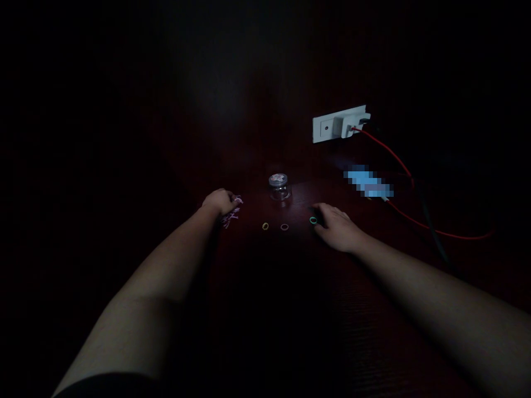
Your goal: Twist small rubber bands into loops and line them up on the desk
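In the dim head view, my left hand (218, 201) is curled over a bundle of thin pale purple strips (230, 216) on the dark red table; its fingertips are partly hidden. My right hand (338, 225) lies on the table with thumb and fingers apart. Between them is a small green ring-shaped band (313, 220), near the thumb tip. A yellow band (265, 226) and a dull pinkish band (284, 227) lie flat between my two hands. Behind them stands a small clear jar (280, 189) with a lid on.
A white wall socket (326, 128) with a plugged-in charger (346, 126) is at the back right. Its red cable (388, 149) runs down past a blurred-out bright device (369, 182). A dark cable (431, 224) hangs near my right forearm.
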{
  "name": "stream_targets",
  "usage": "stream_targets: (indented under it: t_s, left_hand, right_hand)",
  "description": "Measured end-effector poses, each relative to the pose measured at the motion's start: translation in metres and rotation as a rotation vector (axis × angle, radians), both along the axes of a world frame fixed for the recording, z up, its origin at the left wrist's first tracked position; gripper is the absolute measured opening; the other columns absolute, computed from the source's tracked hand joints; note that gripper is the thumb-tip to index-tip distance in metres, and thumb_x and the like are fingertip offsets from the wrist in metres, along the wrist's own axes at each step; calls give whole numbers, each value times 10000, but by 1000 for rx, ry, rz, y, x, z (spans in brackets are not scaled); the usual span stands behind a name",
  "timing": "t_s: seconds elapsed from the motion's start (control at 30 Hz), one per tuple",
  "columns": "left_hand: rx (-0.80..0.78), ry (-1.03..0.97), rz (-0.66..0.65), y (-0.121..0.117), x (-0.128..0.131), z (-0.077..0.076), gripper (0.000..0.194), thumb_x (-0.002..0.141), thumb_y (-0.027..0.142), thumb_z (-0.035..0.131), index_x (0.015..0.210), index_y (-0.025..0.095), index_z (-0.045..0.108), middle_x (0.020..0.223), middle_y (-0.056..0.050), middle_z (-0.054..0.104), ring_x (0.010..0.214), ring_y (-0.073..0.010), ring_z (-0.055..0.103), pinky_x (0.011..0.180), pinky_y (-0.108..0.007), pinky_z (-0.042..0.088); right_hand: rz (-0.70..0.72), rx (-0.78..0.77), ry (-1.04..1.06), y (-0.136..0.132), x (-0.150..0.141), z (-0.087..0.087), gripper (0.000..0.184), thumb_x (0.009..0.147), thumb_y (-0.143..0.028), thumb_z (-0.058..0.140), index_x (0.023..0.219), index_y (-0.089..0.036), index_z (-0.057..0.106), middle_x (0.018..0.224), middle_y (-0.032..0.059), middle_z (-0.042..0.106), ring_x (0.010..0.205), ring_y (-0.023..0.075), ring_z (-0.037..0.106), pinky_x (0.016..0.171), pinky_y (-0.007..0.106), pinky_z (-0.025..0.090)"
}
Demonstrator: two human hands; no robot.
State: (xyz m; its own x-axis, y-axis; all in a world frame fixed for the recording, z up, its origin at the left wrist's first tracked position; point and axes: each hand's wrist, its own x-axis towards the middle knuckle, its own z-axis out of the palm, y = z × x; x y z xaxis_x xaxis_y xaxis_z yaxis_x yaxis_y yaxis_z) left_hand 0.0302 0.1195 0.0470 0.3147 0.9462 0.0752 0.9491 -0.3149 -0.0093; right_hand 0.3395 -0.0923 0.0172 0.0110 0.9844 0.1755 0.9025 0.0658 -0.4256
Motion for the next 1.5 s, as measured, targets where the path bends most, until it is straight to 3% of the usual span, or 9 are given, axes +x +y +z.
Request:
stream_targets:
  t_s: [0.37, 0.53, 0.7, 0.9, 1.1, 1.33, 1.5]
  left_hand:
    - [195, -114, 54, -7, -3, 4, 219, 772, 383, 615, 856, 209, 718, 925, -97, 702, 810, -204, 633, 727, -282, 468]
    - [180, -198, 121, -12, -9, 11, 252, 786, 449, 594, 822, 215, 680, 835, -73, 704, 750, -198, 634, 680, -280, 466]
    - [171, -193, 135, -12, -16, 14, 233, 780, 411, 606, 903, 218, 650, 898, -68, 704, 789, -190, 635, 712, -266, 468]
    - [132, -130, 76, -6, -19, 10, 267, 726, 255, 621, 989, 238, 666, 1015, -53, 680, 860, -178, 626, 789, -255, 467]
    - [105, -95, -5, -4, -6, 2, 212, 787, 322, 568, 902, 230, 721, 1028, -74, 679, 940, -203, 618, 845, -264, 459]
    - [72, -81, 52, 1, 4, -8, 209, 765, 366, 592, 831, 215, 719, 908, -99, 696, 876, -218, 634, 794, -288, 469]
    - [27, -131, 98, 9, 2, -12, 141, 728, 311, 627, 800, 216, 702, 800, -57, 698, 739, -173, 637, 709, -266, 480]
  right_hand:
    - [3, 19, -7, 1, 0, -2, 517, 812, -276, 492, 1305, -128, 446, 1302, 161, 539, 1199, 303, 493, 983, 432, 386]
    - [15, 19, -9, 2, 1, -4, 531, 803, -285, 495, 1307, -123, 449, 1299, 166, 540, 1201, 309, 492, 978, 434, 389]
    - [25, 31, -9, 3, 1, -5, 528, 800, -283, 496, 1301, -124, 452, 1286, 163, 549, 1194, 303, 497, 981, 428, 387]
    - [23, 25, -15, 3, 1, -4, 540, 802, -291, 498, 1311, -117, 448, 1298, 169, 538, 1204, 311, 487, 983, 428, 379]
    - [22, 22, -12, 2, -1, -3, 530, 806, -288, 505, 1308, -127, 447, 1298, 165, 537, 1198, 303, 488, 980, 420, 372]
    - [32, 32, 6, 1, 0, -2, 521, 808, -294, 504, 1300, -130, 454, 1282, 168, 545, 1198, 300, 484, 967, 427, 369]
    - [29, 29, -5, 1, -1, -2, 535, 806, -306, 493, 1306, -117, 458, 1263, 175, 553, 1197, 309, 484, 961, 436, 371]
